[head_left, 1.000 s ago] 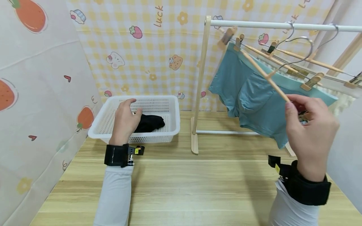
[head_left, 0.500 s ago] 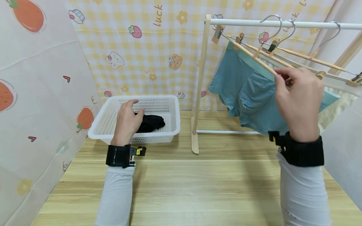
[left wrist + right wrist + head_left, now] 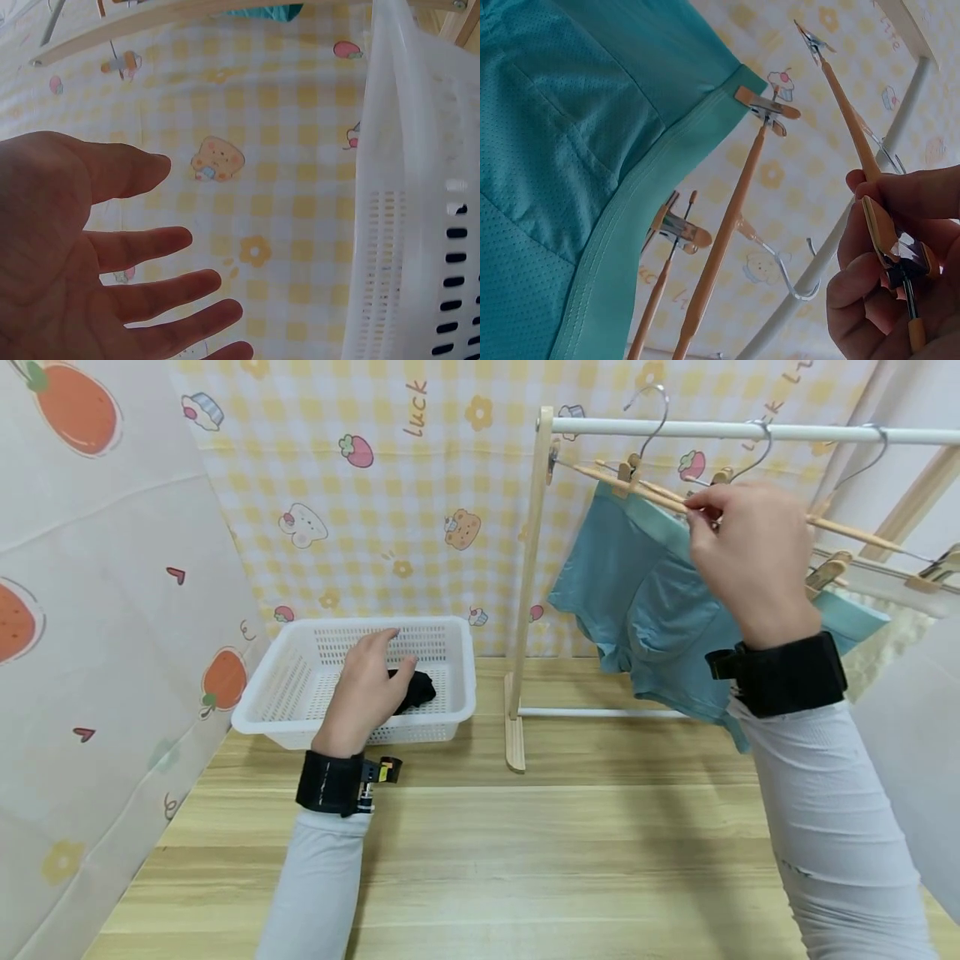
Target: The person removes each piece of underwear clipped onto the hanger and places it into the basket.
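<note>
My right hand (image 3: 731, 539) is raised by the white rail (image 3: 795, 432) and pinches an empty wooden clip hanger (image 3: 611, 478) at one end. Its metal hook (image 3: 654, 403) reaches over the rail near the left post. In the right wrist view my fingers (image 3: 900, 255) grip the hanger's clip (image 3: 889, 236). Teal briefs (image 3: 637, 593) hang clipped to a neighbouring hanger just behind. My left hand (image 3: 367, 685) hovers open over the white basket (image 3: 262, 697), partly covering a black garment (image 3: 420, 687). The left wrist view shows its fingers (image 3: 150, 255) spread and holding nothing.
The wooden rack post (image 3: 528, 585) stands between the basket and the hanging clothes. More wooden hangers (image 3: 862, 535) crowd the rail to the right. Patterned cloth walls close in the left and back. Bare wooden tabletop (image 3: 525, 860) lies in front.
My right hand rose and moved left with the hanger, bringing its hook from below the rail up to it. My left hand shifted slightly right over the black garment.
</note>
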### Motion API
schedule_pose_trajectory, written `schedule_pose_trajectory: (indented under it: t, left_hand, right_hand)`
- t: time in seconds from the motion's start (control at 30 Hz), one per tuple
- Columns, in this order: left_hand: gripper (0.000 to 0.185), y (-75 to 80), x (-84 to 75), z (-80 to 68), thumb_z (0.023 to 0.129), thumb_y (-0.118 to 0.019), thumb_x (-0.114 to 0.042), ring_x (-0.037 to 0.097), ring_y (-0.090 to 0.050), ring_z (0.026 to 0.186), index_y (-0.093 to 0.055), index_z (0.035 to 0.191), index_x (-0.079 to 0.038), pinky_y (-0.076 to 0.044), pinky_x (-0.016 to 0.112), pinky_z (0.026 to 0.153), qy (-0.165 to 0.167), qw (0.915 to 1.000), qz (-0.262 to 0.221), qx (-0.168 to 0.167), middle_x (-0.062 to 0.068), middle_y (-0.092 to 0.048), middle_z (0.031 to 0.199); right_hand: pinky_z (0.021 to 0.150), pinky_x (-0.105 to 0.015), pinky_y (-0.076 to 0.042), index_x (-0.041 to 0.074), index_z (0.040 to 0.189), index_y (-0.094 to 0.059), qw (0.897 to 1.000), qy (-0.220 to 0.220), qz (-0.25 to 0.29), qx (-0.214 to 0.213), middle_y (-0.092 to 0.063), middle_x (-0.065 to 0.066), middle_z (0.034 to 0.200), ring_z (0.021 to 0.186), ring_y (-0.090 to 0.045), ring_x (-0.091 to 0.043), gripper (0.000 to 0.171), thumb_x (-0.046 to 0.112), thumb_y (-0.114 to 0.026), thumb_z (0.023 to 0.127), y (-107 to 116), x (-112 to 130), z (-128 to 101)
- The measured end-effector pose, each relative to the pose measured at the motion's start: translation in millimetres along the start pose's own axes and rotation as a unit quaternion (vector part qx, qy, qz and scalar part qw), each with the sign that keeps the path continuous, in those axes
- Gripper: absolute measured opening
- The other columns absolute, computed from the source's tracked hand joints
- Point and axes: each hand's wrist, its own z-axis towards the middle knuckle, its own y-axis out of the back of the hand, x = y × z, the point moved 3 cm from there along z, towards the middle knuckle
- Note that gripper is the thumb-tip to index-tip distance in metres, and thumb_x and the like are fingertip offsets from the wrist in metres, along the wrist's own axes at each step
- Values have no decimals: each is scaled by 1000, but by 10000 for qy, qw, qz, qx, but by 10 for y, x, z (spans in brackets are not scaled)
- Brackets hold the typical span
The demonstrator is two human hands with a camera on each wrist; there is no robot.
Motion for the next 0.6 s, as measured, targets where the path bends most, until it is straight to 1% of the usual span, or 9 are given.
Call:
schedule_pose_trajectory:
  t: [0.1, 0.2, 0.3, 0.4, 0.53, 0.6]
  left_hand:
    - [60, -39, -51, -17, 112, -57, -27, 48, -33, 159, -42, 162, 2, -33, 63, 128, -35, 10000, 22, 91, 29, -39, 168]
    - [61, -60, -76, -42, 112, -57, -27, 47, -32, 160, -41, 163, 1, -32, 63, 128, -31, 9998, 76, 164, 28, -38, 168]
    - [61, -63, -98, -61, 112, -57, -28, 47, -32, 160, -40, 164, 1, -33, 63, 128, -34, 9997, 135, 194, 28, -38, 168]
    - [62, -61, -115, -69, 112, -57, -29, 47, -32, 159, -40, 164, 0, -33, 63, 128, -52, 9997, 171, 189, 29, -38, 168]
    - [63, -59, -122, -74, 112, -57, -30, 47, -31, 160, -40, 164, 0, -33, 63, 128, -61, 9997, 167, 181, 28, -38, 169]
    - [63, -57, -124, -75, 112, -57, -31, 47, -31, 160, -39, 165, -1, -32, 63, 128, -66, 9997, 180, 182, 28, -38, 169]
  right_hand:
    - [60, -40, -37, -2, 124, -79, 9998, 67, -86, 194, -76, -27, 110, 96, -66, -44, 32, 15, -55, 111, -49, 34, 19]
    - [57, -45, -39, 0, 124, -79, 9992, 78, -123, 371, -76, -26, 109, 92, -65, -44, 31, 14, -55, 110, -94, 51, 3]
    - [55, -45, -39, 1, 124, -79, 9987, 80, -126, 479, -75, -25, 109, 91, -64, -43, 31, 13, -55, 110, -113, 53, -35]
    - [55, -45, -39, 0, 125, -78, 9985, 66, -97, 541, -73, -25, 111, 91, -62, -42, 31, 13, -55, 110, -103, 54, -79]
    - [53, -43, -36, 1, 129, -77, 9976, 113, -169, 655, -73, -24, 115, 84, -60, -40, 33, 17, -54, 111, -46, 51, -103]
    - [52, -41, -34, 2, 131, -76, 9972, 206, -201, 685, -75, -25, 115, 82, -61, -39, 35, 21, -54, 111, 1, 46, -103]
